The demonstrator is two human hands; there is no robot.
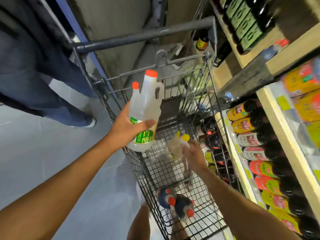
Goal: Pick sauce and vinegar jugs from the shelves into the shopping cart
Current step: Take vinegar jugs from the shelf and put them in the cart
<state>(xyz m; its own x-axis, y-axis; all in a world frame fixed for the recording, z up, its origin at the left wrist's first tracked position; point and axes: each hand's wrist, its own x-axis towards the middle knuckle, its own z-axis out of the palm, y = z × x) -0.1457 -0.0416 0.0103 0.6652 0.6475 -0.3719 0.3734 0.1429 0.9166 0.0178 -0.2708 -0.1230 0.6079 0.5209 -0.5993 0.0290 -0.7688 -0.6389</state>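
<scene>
My left hand (129, 126) grips a clear vinegar jug pack (145, 108) with orange caps and a green label, held above the left rim of the wire shopping cart (174, 170). My right hand (194, 154) reaches down inside the cart and holds a clear jug pack with yellow caps (178, 144), blurred by motion. Two dark sauce jugs with red caps (176, 203) lie on the cart floor near me. More dark jugs (210, 134) sit at the cart's right side.
Shelves (245, 170) on the right hold rows of dark sauce bottles with yellow, red and pink labels. Another person in blue trousers (43, 87) stands to the left of the cart. The cart's grey handle bar (143, 36) lies at the far end.
</scene>
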